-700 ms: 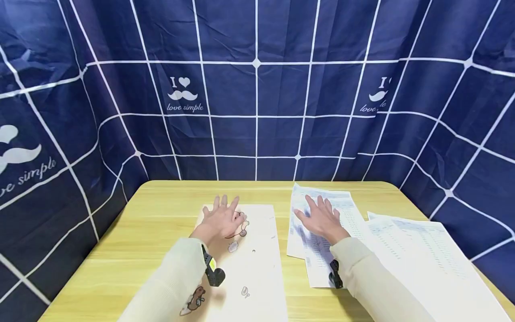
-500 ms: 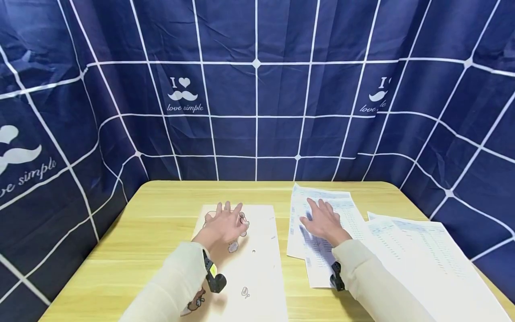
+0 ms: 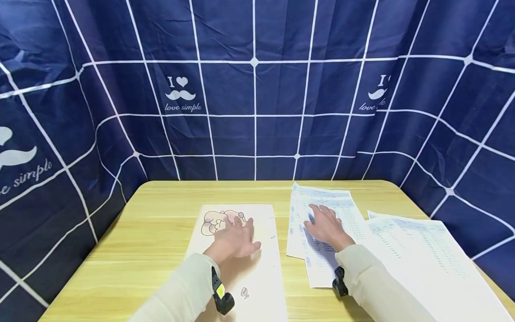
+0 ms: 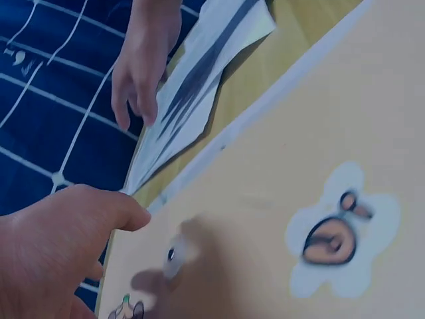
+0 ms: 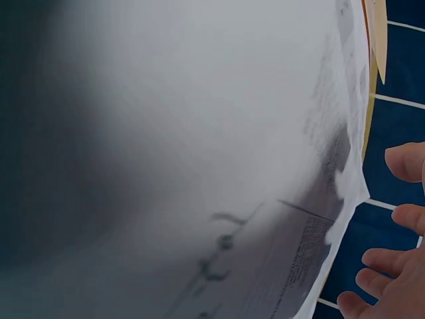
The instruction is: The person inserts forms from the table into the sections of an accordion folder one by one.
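Note:
My left hand hovers over the upper part of a pale board with cartoon drawings, fingers spread and casting a shadow; it holds nothing. In the left wrist view the thumb side of that hand shows above the board. Over the printed papers my right hand is held with fingers loosely bent, holding nothing. The right wrist view has its fingertips at the right edge, beside the sheets. Whether either hand touches what lies beneath is not certain.
More printed sheets spread over the right side of the wooden table, overlapping the first ones. A dark blue curtain with white grid lines surrounds the table at the back and sides. A black camera sits on each wrist.
My left hand has moved right and nearer to me, uncovering the drawing at the board's top left. My right hand has shifted slightly right and nearer, its fingers less spread.

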